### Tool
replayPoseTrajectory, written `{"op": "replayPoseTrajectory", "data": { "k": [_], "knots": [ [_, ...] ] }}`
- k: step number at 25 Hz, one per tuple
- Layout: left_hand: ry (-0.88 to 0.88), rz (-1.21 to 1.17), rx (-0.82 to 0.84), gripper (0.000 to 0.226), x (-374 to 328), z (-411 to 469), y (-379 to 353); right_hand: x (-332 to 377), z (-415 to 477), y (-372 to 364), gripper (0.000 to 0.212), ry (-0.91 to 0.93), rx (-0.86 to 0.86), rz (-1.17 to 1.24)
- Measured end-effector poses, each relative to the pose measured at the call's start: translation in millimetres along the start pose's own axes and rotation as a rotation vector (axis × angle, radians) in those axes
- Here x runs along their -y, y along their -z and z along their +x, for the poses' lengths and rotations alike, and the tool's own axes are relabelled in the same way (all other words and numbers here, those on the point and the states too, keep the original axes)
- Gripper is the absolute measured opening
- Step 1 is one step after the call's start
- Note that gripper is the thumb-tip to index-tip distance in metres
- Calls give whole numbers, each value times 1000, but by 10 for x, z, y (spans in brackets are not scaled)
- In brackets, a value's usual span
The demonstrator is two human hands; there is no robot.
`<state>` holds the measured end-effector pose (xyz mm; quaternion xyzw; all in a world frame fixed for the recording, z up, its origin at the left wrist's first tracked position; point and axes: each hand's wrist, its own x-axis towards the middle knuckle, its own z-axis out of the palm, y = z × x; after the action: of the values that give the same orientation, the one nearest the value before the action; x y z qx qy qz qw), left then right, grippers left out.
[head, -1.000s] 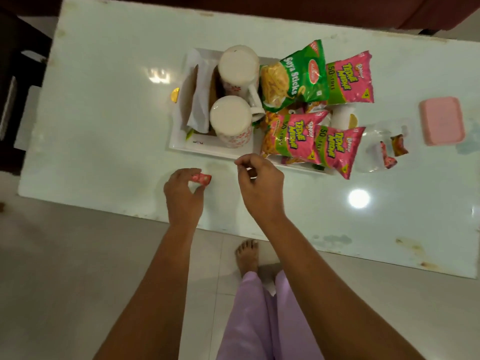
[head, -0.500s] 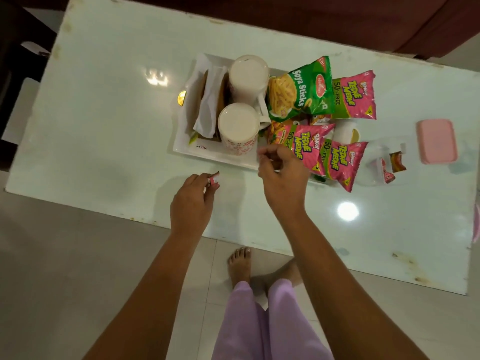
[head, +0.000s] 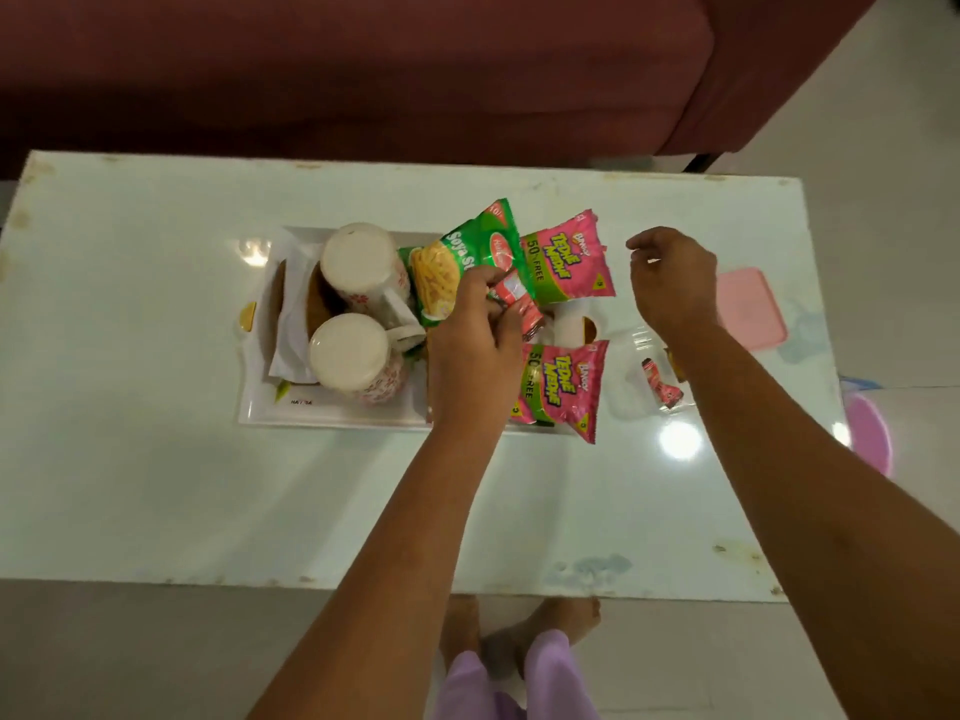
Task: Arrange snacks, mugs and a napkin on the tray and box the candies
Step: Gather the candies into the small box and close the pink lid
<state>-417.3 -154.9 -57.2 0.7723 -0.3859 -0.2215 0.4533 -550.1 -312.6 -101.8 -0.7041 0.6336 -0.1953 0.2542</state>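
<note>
**Candies lifted and on their way to the box**

A second ago both our hands were down at the near edge of the table, the left pinching one red candy off the glass and the right closing on something small. Now both have come up and across the tray. Our left hand (head: 475, 330) hangs over the snack packets with its fingers (head: 480, 283) bunched round a small clutch of red-wrapped candies (head: 514, 298), which stick out just past the fingertips. Our right hand (head: 672, 283) has swung further, its fingers curled loosely inward; whether they hold anything we cannot tell.

We judge that the picking-up is finished and the carrying has begun: the clear candy box (head: 649, 376) lies below and right of the left fingertips, under the right wrist, with a red candy (head: 658, 384) already inside. Its pink lid (head: 748, 309) sits just beyond the right hand, off the box.

The candies in hand look small, glossy and crinkly, red with a pale label patch and dark twisted ends. They are light and slippery, so a loose pinch could shed one.

The tray (head: 332, 415) looks arranged: two mugs (head: 358, 267) upside down left of the left fingers, the napkin (head: 293, 314) beyond them, and the snack packets (head: 566, 257) between our two hands.
</note>
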Motion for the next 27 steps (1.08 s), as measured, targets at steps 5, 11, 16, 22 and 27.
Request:
{"op": "replayPoseTrajectory", "data": {
  "k": [5,11,16,22,27],
  "knots": [
    [-10,-11,75,28,-213,124,-436,-291,373,-229,48,96,286,-281],
    [-24,16,81,12,-261,181,-762,-357,680,-455,64,253,526,-371],
    [17,8,57,14,-228,209,-921,-323,746,-547,50,376,494,-391],
    [89,24,57,13,-214,222,-1008,-301,739,-521,32,391,448,-398],
    [101,27,92,16,-210,178,-1065,-368,684,-309,27,169,318,-274]
  ]
}}
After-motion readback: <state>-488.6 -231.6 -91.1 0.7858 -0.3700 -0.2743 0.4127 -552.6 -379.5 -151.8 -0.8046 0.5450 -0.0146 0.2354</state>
